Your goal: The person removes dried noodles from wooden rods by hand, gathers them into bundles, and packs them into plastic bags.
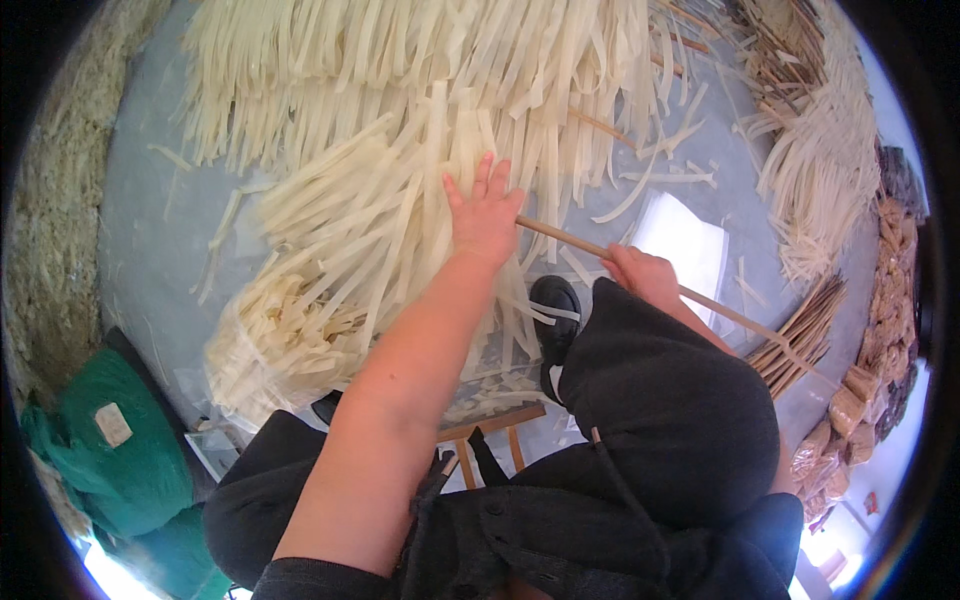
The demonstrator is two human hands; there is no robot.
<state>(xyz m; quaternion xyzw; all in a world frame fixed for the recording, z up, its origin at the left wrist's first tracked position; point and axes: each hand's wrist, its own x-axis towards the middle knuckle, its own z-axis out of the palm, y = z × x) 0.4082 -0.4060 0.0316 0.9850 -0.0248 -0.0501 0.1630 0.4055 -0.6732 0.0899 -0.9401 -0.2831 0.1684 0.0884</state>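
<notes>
My left hand [486, 214] lies palm down with fingers spread on pale, flat plant-like strips [401, 217], which fan out over the floor. My right hand [643, 274] is closed around a thin wooden stick [564, 237]. The stick's far end meets the side of my left hand, and its other end runs down to the right past my knee. Under the left hand, strips hide whether anything is pinched there. A bunched heap of strips in clear plastic [262, 352] sits left of my forearm. Long rows of hanging-looking strips [420, 45] spread across the floor ahead.
A bundle of thin sticks [802, 337] lies on the right, below another pile of strips [821, 180]. White sheets [679, 240] rest beyond my right hand. Plastic-wrapped brown bundles [847, 412] line the right edge. A green sack [127, 450] stands left. My black shoe [555, 315] touches loose strips.
</notes>
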